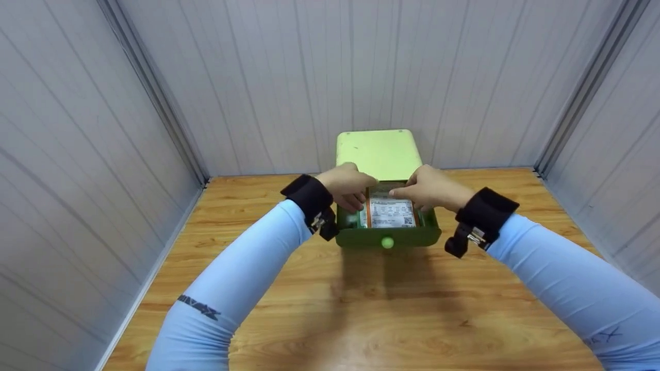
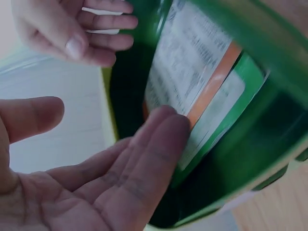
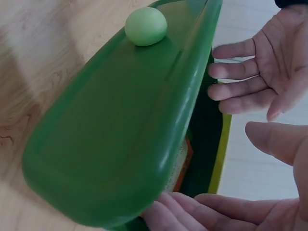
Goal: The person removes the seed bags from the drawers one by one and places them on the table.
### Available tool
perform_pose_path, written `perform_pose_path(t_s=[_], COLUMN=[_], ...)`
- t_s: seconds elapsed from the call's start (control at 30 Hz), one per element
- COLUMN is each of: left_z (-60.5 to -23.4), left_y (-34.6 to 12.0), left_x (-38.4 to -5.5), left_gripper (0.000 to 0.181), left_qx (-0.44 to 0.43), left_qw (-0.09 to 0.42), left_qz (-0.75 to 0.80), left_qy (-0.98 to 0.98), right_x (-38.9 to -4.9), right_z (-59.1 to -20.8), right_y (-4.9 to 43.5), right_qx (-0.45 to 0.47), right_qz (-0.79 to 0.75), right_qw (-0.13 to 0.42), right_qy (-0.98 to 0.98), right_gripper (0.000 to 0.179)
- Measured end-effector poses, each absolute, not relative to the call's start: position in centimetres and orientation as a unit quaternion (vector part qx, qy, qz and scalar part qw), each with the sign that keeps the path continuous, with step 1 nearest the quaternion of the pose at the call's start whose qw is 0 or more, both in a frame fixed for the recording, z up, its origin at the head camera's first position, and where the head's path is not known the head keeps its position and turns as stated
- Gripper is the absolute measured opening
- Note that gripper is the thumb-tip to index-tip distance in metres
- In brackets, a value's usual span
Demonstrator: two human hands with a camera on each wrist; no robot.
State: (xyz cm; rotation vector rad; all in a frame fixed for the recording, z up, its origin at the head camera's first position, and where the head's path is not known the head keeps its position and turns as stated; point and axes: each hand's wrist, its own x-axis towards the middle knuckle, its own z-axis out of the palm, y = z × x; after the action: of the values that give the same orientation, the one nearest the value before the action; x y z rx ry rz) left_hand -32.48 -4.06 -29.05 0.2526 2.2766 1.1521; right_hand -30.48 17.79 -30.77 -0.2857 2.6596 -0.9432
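Observation:
A green drawer with a round pale-green knob stands pulled out from a box with a yellow-green top. Inside it lies a packet with a white printed label, orange stripes and a green border. My left hand reaches in at the packet's left side, its fingers fairly straight; in the left wrist view their tips are at the packet's edge, though contact is unclear. On the other side my right hand has its fingers inside the drawer, thumb apart from them. The drawer wall partly hides those fingertips.
The box sits on a wood-grain tabletop, close to the white panelled back wall. More panelled walls rise at the left and right. The drawer front's raised rim stands between the packet and the table's near part.

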Motion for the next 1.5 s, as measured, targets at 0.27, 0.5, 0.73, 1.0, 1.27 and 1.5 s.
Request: perform_pose_path(t_s=[0.27, 0.5, 0.73, 1.0, 1.27, 1.5], left_z=[-30.3, -31.2, -31.7, -32.0, -32.1, -32.2], left_y=[-3.0, -2.9, -3.0, -2.7, -3.0, -2.9], left_x=[-32.3, -32.4, -32.8, -32.3, -32.4, -32.8], left_gripper=[0.057, 0.054, 0.038, 0.044, 0.027, 0.019], left_qx=[0.089, 0.11, 0.099, 0.102, 0.121, 0.122], left_qw=[0.294, 0.275, 0.281, 0.249, 0.233, 0.226], left_qz=[0.413, 0.379, 0.39, 0.391, 0.364, 0.333], left_qy=[0.857, 0.877, 0.871, 0.88, 0.894, 0.908], right_x=[-31.2, -31.4, -31.5, -31.4, -31.2, -31.2], right_z=[-32.1, -32.7, -33.1, -33.1, -32.8, -33.0], right_y=[17.4, 16.8, 15.8, 15.3, 15.2, 15.0], right_qx=[-0.101, -0.125, -0.118, -0.094, -0.054, -0.018], right_qz=[-0.338, -0.293, -0.299, -0.338, -0.345, -0.379], right_qw=[0.19, 0.192, 0.218, 0.224, 0.216, 0.209], right_qy=[0.916, 0.928, 0.922, 0.909, 0.912, 0.901], right_gripper=[0.034, 0.035, 0.047, 0.046, 0.037, 0.031])
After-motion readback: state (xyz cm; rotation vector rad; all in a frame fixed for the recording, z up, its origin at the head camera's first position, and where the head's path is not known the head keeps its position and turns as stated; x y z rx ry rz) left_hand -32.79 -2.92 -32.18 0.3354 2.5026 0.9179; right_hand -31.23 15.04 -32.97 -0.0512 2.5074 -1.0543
